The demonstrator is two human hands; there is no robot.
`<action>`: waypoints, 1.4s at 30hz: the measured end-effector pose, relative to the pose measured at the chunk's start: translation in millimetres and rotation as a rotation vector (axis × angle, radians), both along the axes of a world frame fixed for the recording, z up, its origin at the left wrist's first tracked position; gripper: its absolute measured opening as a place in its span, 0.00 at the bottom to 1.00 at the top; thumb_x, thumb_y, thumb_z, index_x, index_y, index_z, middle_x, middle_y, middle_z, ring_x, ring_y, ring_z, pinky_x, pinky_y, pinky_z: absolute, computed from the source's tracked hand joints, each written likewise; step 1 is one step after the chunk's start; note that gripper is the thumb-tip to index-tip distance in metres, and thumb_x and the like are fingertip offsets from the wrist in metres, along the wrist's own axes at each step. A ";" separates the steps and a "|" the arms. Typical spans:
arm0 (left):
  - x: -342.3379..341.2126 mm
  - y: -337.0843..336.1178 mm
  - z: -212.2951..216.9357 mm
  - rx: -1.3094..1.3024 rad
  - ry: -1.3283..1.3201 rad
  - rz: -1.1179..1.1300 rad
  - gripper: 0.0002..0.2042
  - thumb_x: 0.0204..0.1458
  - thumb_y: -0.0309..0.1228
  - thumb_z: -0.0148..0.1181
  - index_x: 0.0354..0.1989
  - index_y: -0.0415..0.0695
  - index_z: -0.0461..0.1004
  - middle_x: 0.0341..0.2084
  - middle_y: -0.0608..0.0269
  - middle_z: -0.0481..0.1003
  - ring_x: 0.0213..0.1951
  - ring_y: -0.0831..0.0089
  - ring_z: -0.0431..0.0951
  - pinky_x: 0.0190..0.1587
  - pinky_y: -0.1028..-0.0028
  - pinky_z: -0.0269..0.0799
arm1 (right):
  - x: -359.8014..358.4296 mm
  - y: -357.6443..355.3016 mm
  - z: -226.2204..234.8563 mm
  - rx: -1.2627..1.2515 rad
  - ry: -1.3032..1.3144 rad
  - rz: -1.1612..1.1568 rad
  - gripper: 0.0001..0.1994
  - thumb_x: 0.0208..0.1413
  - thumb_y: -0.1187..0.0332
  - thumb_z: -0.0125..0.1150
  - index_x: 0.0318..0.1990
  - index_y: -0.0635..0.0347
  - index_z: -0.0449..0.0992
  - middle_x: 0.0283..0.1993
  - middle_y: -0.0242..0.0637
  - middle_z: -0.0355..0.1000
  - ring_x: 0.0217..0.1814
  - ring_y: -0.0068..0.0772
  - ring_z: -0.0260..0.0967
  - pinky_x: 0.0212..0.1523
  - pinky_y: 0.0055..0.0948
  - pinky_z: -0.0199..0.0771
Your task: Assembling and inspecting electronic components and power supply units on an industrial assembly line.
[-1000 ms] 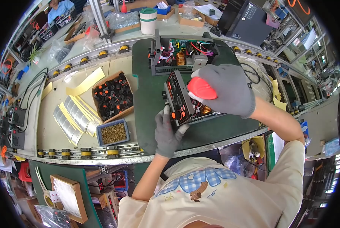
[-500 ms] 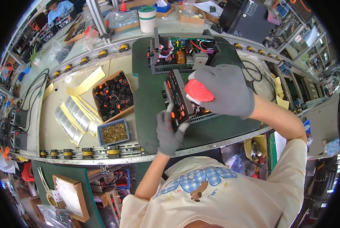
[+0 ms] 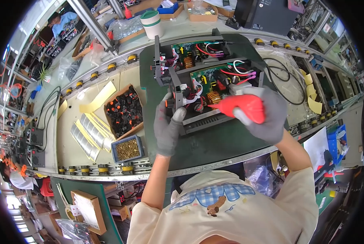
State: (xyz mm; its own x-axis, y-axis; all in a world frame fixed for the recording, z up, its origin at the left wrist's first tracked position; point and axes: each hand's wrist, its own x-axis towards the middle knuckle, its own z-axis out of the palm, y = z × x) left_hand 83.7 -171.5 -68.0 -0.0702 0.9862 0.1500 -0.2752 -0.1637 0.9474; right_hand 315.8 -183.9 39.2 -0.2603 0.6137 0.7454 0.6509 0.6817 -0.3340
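In my gloved right hand (image 3: 271, 116) is a red squeeze bottle (image 3: 241, 106), lying nearly level. Its pointed nozzle aims left, over the wires just behind the panel; whether the tip touches anything is hard to tell. My gloved left hand (image 3: 166, 129) has its thumb and fingers around the black front panel (image 3: 175, 86) at the left end of an open black case (image 3: 208, 122). A green circuit board (image 3: 204, 79), a copper coil (image 3: 213, 96) and red and white wires show inside this case. Right behind stands a second open case (image 3: 160, 61) with similar parts.
A dark green mat (image 3: 149, 95) lies under both cases. To the left are a carton of black and orange parts (image 3: 123, 112), a blue tray of small brass pieces (image 3: 127, 149) and silvery label sheets (image 3: 86, 136). A white cup (image 3: 151, 26) stands behind; a black cable (image 3: 289, 77) loops at right.
The front panel, earlier tilted with its face showing, now stands upright at the case's end. My right hand has moved right and nearer, turning the bottle so its nozzle shows. My left hand has shifted left.
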 end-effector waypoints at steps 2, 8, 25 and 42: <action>0.0 1.3 2.4 -0.002 0.031 -0.009 0.32 0.49 0.37 0.63 0.60 0.36 0.58 0.50 0.61 0.66 0.51 0.75 0.66 0.56 0.75 0.60 | -3.0 9.3 -7.7 0.012 -0.104 0.000 0.19 0.37 0.67 0.73 0.38 0.61 0.73 0.31 0.40 0.73 0.26 0.38 0.70 0.29 0.28 0.71; -0.7 -0.4 5.7 -0.035 0.065 -0.019 0.32 0.49 0.36 0.63 0.60 0.36 0.57 0.49 0.61 0.67 0.50 0.75 0.66 0.56 0.74 0.59 | -15.8 32.0 -21.8 0.040 -0.115 -0.011 0.18 0.36 0.61 0.72 0.34 0.56 0.72 0.28 0.36 0.71 0.25 0.39 0.69 0.26 0.31 0.68; -2.2 2.0 6.2 -0.050 0.062 -0.041 0.32 0.49 0.36 0.63 0.60 0.38 0.58 0.48 0.63 0.68 0.49 0.76 0.67 0.55 0.75 0.59 | -30.0 52.7 -19.2 0.048 -0.201 0.019 0.17 0.36 0.61 0.68 0.34 0.55 0.71 0.28 0.35 0.71 0.25 0.38 0.70 0.25 0.33 0.69; -8.8 14.5 15.2 -0.082 0.243 0.014 0.33 0.50 0.51 0.59 0.58 0.40 0.62 0.41 0.70 0.70 0.39 0.83 0.67 0.44 0.81 0.63 | -33.2 9.5 -57.1 -0.039 0.330 0.004 0.21 0.34 0.65 0.74 0.38 0.59 0.73 0.29 0.39 0.72 0.26 0.37 0.71 0.27 0.29 0.71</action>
